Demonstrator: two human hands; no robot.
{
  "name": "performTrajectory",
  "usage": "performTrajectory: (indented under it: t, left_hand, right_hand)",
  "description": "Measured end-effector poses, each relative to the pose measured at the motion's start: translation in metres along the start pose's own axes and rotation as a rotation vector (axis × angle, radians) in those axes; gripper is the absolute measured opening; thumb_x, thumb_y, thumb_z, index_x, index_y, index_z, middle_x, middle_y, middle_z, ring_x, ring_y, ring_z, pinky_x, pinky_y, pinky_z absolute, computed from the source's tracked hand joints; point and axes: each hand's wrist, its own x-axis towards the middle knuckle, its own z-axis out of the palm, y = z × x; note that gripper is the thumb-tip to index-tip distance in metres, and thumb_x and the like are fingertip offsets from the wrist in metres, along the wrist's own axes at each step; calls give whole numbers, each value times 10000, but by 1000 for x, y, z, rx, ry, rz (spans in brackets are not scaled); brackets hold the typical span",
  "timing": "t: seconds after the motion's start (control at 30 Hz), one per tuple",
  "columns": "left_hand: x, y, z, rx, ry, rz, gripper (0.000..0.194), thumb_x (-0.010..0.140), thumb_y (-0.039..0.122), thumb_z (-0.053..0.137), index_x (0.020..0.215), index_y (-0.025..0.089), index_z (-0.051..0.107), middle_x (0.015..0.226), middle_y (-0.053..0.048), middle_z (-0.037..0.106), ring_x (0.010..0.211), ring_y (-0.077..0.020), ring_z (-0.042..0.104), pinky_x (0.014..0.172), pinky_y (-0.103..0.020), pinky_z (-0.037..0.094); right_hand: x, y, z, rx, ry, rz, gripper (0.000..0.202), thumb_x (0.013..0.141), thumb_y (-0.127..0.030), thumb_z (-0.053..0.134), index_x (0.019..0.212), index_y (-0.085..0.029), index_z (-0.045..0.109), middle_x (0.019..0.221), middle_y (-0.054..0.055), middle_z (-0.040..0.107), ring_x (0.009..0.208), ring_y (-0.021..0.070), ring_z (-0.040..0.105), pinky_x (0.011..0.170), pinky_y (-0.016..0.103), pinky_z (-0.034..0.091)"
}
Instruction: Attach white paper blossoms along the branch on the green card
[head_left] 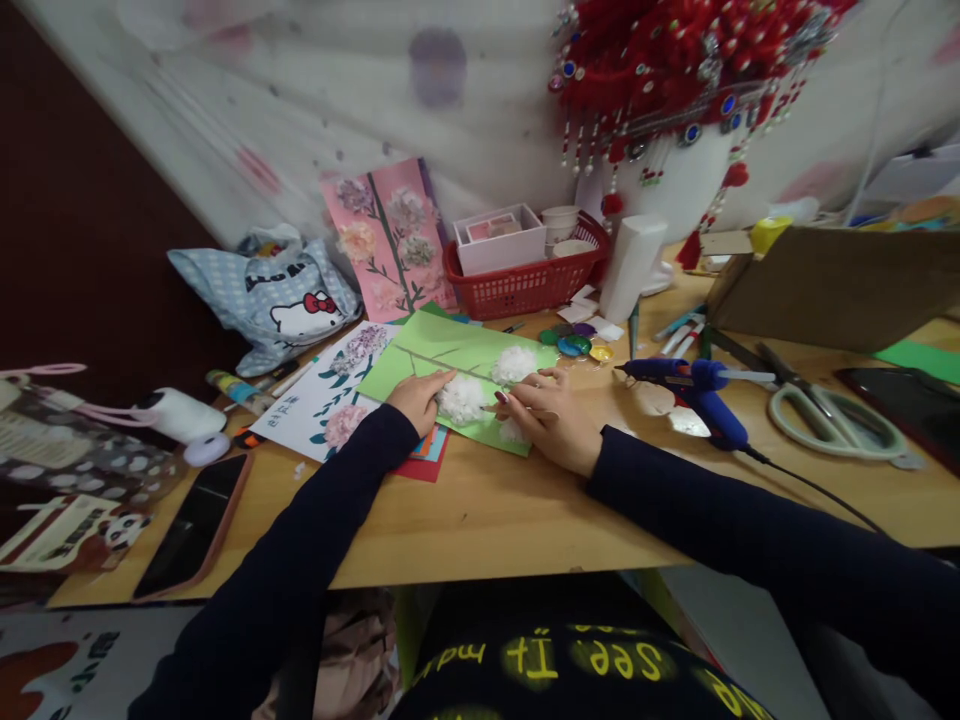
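Light green paper (420,345) with drawn dark branches lies on the wooden desk. White ruffled flowers sit on it: one (463,400) between my hands, another (514,364) above it, and a third partly hidden under my right hand. My left hand (418,398) rests on the paper's lower left part, fingers extended against the left side of the middle flower. My right hand (551,418) has its fingers bent and pressed together at that flower's right edge. What they hold, if anything, is too small to make out.
Right of the paper are paint dishes (574,345), a blue glue gun (697,390) and scissors (832,420). Behind stand a red basket (517,290) and a pink flower picture (390,240). A phone (196,522), a white flower sheet (300,410) and a checked bag (277,300) lie left.
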Motion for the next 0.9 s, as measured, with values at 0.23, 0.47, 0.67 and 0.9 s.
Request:
performTrajectory:
  t: [0.23, 0.47, 0.67, 0.9]
  left_hand:
    - [1, 3, -1, -4, -1, -51, 630, 724, -5, 385, 1338, 101, 475, 1276, -107, 597, 1150, -218, 576, 1016, -353, 429]
    - [1, 1, 1, -11, 11, -54, 635, 727, 15, 400, 1353, 108, 458, 1256, -110, 611, 1103, -223, 610, 975, -334, 469]
    - [1, -1, -12, -54, 94, -3, 609, 702, 0, 396, 1285, 122, 526, 1171, -95, 665, 1080, -201, 623, 966, -332, 479]
    - [-50, -12, -92, -116, 565, -146, 262, 791, 166, 487, 950, 171, 694, 962, -21, 725, 920, -186, 665, 906, -300, 500]
  right_hand:
    - [-3, -4, -5, 98, 30, -77, 448, 980, -299, 332, 657, -204, 627, 633, -9, 654, 699, 127, 560, 945, 386, 237]
    - [-2, 5, -3, 54, 76, 21, 422, 973, -305, 350, 666, -202, 620, 654, 4, 669, 698, 137, 565, 941, 402, 242]
    - [-3, -1, -13, 136, 95, -52, 436, 979, -308, 332, 691, -210, 644, 674, 7, 660, 706, 137, 564, 937, 404, 261]
    - [-4, 0, 1, 83, -35, -139, 261, 953, -335, 436, 910, -217, 666, 827, 57, 674, 896, 197, 560, 896, 410, 307]
